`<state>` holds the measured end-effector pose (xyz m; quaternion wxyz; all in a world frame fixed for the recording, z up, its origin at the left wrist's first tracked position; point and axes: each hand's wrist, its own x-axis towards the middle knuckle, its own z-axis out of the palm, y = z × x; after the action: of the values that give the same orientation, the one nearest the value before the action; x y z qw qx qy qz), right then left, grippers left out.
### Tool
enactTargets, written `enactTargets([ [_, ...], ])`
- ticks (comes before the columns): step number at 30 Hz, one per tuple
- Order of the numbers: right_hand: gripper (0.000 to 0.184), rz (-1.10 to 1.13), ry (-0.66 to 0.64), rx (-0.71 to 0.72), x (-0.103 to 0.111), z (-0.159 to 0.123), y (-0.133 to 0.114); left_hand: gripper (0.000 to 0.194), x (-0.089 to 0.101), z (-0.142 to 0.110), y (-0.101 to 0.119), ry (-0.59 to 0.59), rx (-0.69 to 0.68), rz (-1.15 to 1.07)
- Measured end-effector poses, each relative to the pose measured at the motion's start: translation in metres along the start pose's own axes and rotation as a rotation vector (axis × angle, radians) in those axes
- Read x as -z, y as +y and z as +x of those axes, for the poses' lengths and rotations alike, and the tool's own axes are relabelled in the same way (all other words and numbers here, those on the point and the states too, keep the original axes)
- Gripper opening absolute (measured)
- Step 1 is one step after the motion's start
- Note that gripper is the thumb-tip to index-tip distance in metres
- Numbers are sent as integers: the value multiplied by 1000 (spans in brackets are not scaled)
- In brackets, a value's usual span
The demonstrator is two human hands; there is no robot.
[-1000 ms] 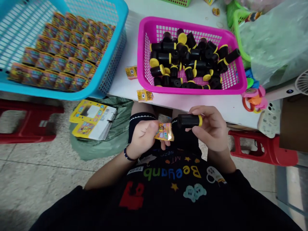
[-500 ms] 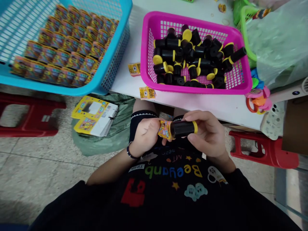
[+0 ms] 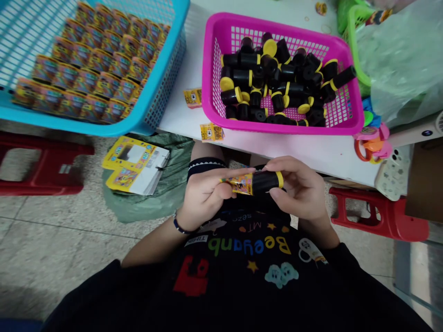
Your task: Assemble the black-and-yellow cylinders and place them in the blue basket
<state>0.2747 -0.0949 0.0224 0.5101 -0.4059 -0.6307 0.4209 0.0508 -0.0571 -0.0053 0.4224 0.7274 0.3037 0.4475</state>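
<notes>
My left hand point(image 3: 202, 193) pinches a small orange and yellow printed box point(image 3: 239, 183) in front of my chest. My right hand point(image 3: 299, 189) grips a black cylinder with a yellow ring point(image 3: 266, 180), and its black end sits inside the box's open end. Both hands are closed on these parts, just below the table edge. A pink basket point(image 3: 346, 122) on the table ahead holds several more black and yellow cylinders point(image 3: 277, 83). A blue basket point(image 3: 152, 120) at the left holds rows of several filled printed boxes point(image 3: 90, 69).
Two flat printed boxes point(image 3: 212, 132) lie on the white table point(image 3: 332, 154) near its edge. A stack of flat yellow cartons point(image 3: 136, 166) rests on a green bag on the floor. Red stools point(image 3: 384, 212) stand at both sides. A phone point(image 3: 392, 173) and green plastic bag point(image 3: 401, 60) are at right.
The cylinder and the box were apart; my hands have brought them together and the cylinder's black end has slid into the box.
</notes>
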Motion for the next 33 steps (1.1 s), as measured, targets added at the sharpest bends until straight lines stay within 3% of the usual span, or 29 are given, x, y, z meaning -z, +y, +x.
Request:
enactTargets([
  [6,38,-30,31,6,1,-4,0,58,-3,-4,0,19,-25,11],
  [12,39,-76,42,-6,-1,-4,1,38,-7,3,2,29,-87,125],
  [18,41,-51,25,12,-7,-4,9,39,-10,1,4,47,1,103],
  [22,42,-79,-17,21,-5,-3,12,42,-7,2,-1,-23,63,16],
  [27,47,-147,-13,31,1,-2,16,38,2,11,-5,-152,-60,143],
  [33,42,-106,-34,33,4,-1,23,31,-3,8,-5,-93,-164,219],
])
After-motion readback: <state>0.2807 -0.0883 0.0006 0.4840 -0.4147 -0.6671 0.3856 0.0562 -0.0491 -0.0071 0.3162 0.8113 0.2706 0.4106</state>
